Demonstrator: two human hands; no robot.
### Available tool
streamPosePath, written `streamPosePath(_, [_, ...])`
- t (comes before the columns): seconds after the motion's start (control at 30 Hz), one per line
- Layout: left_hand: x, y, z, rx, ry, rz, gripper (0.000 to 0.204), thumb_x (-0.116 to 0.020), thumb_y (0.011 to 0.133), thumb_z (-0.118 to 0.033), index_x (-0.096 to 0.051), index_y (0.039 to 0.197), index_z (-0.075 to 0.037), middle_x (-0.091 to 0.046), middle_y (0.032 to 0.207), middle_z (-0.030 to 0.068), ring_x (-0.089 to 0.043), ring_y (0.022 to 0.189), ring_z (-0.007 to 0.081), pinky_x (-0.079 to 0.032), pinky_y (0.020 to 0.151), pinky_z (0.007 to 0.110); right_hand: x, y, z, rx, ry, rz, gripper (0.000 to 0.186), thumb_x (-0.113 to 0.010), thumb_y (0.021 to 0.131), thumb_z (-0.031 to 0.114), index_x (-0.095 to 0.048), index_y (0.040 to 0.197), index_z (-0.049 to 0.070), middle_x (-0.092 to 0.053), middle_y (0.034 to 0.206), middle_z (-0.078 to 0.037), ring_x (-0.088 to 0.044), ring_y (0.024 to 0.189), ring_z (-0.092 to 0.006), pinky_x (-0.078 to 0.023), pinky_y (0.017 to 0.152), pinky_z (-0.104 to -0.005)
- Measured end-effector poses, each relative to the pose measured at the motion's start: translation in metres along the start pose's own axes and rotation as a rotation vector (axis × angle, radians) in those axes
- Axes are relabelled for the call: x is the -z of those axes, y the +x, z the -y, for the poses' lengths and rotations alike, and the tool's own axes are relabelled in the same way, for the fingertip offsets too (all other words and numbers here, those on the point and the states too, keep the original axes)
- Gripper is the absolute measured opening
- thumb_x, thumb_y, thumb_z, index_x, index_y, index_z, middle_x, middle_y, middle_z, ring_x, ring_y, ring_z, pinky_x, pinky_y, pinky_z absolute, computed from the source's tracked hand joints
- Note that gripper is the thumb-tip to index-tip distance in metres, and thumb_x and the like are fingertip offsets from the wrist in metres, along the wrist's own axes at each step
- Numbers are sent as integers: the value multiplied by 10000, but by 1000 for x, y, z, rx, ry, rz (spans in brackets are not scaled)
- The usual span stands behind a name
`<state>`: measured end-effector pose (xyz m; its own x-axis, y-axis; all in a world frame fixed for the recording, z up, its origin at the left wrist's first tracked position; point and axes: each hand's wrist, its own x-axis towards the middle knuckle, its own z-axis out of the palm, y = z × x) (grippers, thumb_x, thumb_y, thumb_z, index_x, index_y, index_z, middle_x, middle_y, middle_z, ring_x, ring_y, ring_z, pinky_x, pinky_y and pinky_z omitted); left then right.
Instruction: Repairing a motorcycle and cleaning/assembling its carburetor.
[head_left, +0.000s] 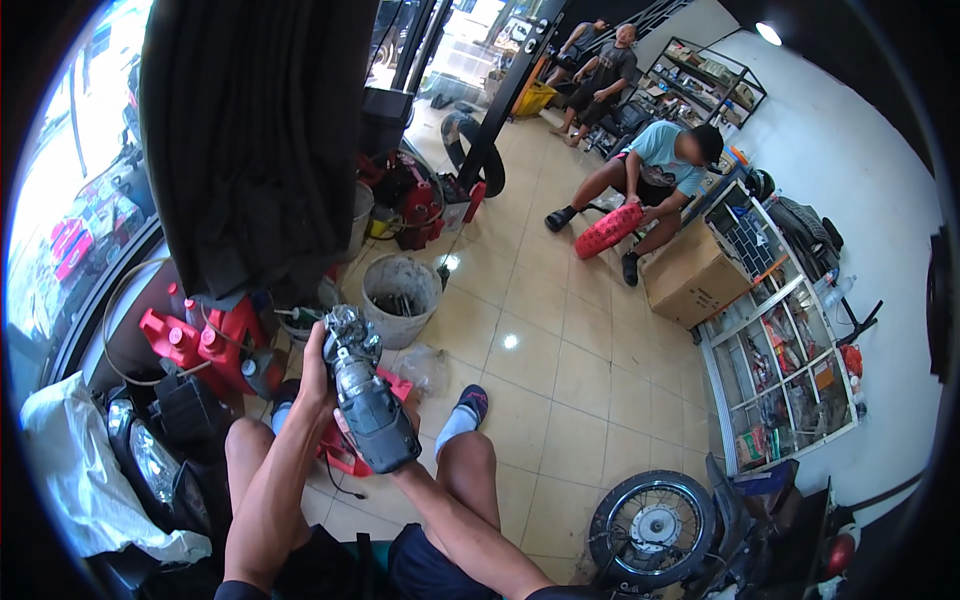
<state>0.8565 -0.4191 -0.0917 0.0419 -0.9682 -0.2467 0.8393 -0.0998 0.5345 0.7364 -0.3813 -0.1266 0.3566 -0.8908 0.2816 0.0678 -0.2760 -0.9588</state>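
Note:
In front of me I hold up a mechanical part, silver metal at its far end and a dark grey housing at its near end. Its exact kind cannot be made out. My left hand grips its left side near the metal end, thumb pointing up along it. From the right, my right hand supports the housing from beneath; the part hides most of its fingers. Under the part, bright red pieces and a thin black cable lie on the floor between my feet.
Ahead stands a dirty white bucket with parts inside. Red jugs are at left, beside a headlight unit and white sack. A spoked wheel lies front right. Across the tiles, a seated person handles a red part beside a cardboard box.

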Motion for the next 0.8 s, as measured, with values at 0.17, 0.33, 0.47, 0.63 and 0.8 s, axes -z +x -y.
streamPosePath(0.17, [4,5,6,-14,-50,-25,497,-402,880,-510,-574,1059,-79,-637,890,84,-620,715,203,-532,658,351,8,-1,10,339,-293,-29,167,-657,813,195,-623,896,53,-635,809,-86,-597,721,-245,-485,659,-359])
streamPosePath(0.33, [0,3,6,-7,-45,-53,506,-394,878,-521,-571,1053,-81,-636,873,87,-620,707,217,-536,653,368,10,1,15,376,-353,-11,136,-653,817,178,-628,868,53,-634,782,-81,-594,693,-242,-479,635,-353])
streamPosePath(0.47, [-6,0,5,-30,-55,-42,515,-384,881,-522,-567,1064,-77,-637,866,98,-620,684,228,-539,636,376,10,0,13,359,-331,-11,151,-649,825,192,-626,877,51,-634,790,-89,-593,704,-250,-479,644,-355])
streamPosePath(0.63, [-4,5,6,-57,-116,-85,512,-356,899,-507,-567,1079,-77,-640,885,94,-623,703,226,-540,643,373,10,1,11,391,-310,-21,171,-650,827,208,-626,887,50,-635,820,-101,-595,732,-259,-480,659,-359])
streamPosePath(0.8, [5,7,10,-148,-82,-53,505,-351,903,-499,-571,1071,-77,-642,896,91,-623,722,223,-538,653,371,12,3,15,397,-341,28,184,-656,823,205,-625,911,46,-638,831,-104,-599,739,-258,-482,669,-353])
